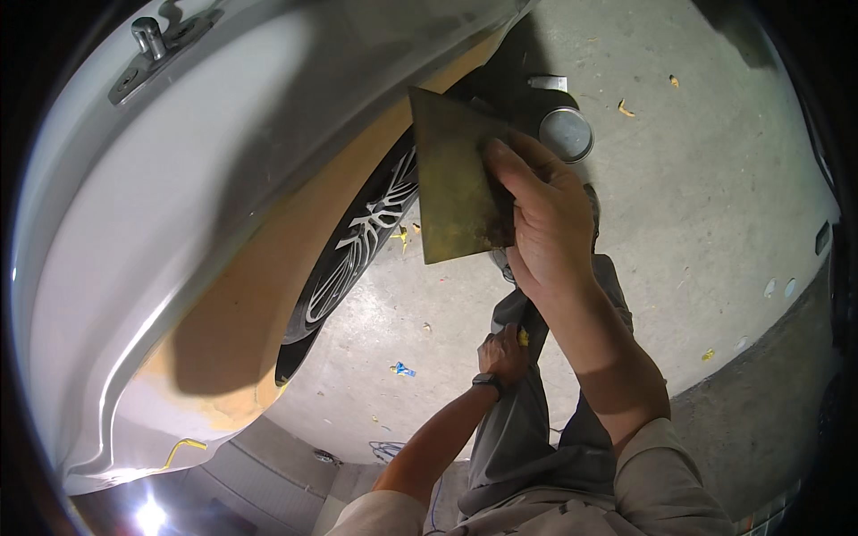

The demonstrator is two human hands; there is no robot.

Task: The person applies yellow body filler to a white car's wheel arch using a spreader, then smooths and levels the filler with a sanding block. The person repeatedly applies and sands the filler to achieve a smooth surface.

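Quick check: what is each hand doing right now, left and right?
Left hand: closed, resting on the grey trouser leg, nothing visibly held.
Right hand: gripping a flat brownish spreader.

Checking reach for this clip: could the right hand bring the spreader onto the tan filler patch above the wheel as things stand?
Probably yes. The right hand holds the spreader raised beside the tan filler patch, with nothing between them; the left hand rests low on the knee.

The flat spreader (454, 179) is a thin, four-sided sheet of dull yellow-brown colour, with straight edges and sharp corners. It is held up in the air, tilted, with its right edge under the fingers of the right hand (545, 219). It is close beside the orange filler area (268, 286) of the white car body.
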